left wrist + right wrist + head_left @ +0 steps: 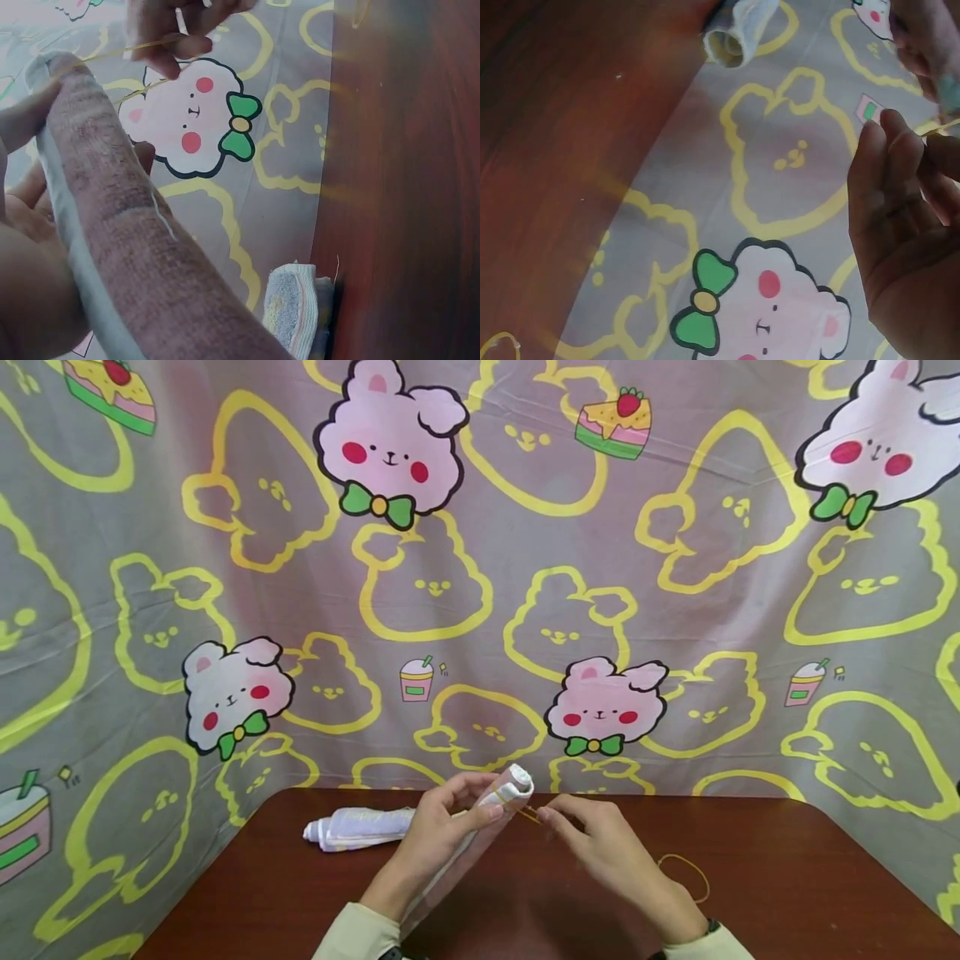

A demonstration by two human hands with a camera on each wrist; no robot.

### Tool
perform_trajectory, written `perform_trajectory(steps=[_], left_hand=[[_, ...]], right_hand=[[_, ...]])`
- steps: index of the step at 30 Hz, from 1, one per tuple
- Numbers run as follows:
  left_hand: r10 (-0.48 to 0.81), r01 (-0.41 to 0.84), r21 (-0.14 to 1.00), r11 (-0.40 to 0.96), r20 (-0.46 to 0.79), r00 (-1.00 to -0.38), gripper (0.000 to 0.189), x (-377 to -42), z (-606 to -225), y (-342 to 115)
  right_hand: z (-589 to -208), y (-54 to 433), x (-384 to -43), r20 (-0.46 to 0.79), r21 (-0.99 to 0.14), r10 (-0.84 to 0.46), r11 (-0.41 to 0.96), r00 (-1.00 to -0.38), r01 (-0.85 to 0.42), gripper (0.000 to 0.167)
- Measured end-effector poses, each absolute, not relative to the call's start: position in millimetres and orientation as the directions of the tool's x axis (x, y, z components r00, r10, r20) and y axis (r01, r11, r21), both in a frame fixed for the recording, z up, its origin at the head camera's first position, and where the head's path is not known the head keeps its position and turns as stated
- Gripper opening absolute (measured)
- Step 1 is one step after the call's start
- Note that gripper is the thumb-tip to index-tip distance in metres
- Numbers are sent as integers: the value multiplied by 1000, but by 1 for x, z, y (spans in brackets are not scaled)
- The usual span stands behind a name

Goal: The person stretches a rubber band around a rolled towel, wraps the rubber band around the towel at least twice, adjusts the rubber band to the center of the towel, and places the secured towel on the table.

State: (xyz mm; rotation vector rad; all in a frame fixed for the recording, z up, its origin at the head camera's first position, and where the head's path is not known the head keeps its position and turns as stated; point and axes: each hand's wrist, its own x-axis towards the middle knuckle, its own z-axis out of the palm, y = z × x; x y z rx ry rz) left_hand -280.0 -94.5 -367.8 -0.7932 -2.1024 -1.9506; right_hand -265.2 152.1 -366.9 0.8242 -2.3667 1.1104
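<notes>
My left hand (438,822) grips a rolled towel (135,202), pinkish with a white edge, and tilts it up above the table. Around the towel's upper end runs a thin yellow rubber band (139,49). To the right of that end, my right hand (603,843) pinches the band with thumb and fingers and pulls it out from the towel. In the left wrist view, the band's two strands stretch between towel and fingers.
A second rolled towel (363,829), pale lilac and white, lies on the brown table (772,860) left of my hands. Another yellow rubber band (707,885) lies on the right, beside my right wrist. A cartoon-printed cloth (495,543) hangs behind the table.
</notes>
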Motion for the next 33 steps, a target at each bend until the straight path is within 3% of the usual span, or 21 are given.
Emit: perform_trajectory(steps=[4,7,13,16,18,20,25,31,33], left_hand=[[301,506,862,-39,493,-816,39,-278,-366,-97],[308,524,849,-60,516,-800,38,-278,-366,-99],[241,502,862,-67,502,-831,38,-278,-364,-100],[158,478,878,-31,477,-865,38,-278,-363,-99],[104,467,884,-1,464,-880,37,-279,-362,-98],[59,466,884,35,464,-884,37,-279,-361,-98],[-18,469,876,116,474,-880,34,-280,-359,-97],[-46,442,870,220,462,-886,32,-281,-363,-99],[-46,435,868,240,458,-888,32,-281,-365,-100]], right_hand=[[-372,152,-269,673,-446,-309,555,-672,-702,12],[-375,153,-272,695,-395,-305,595,-651,-700,15],[-377,154,-271,584,-442,-399,574,-707,-689,11],[-380,153,-270,550,-475,-491,482,-676,-736,9],[-382,151,-270,568,-465,-561,385,-602,-797,8],[-384,145,-271,614,-419,-622,266,-487,-868,10],[-384,129,-269,736,-205,-645,74,-204,-976,21],[-376,112,-256,810,49,-585,17,30,-999,25],[-374,107,-252,823,102,-563,25,71,-994,34]])
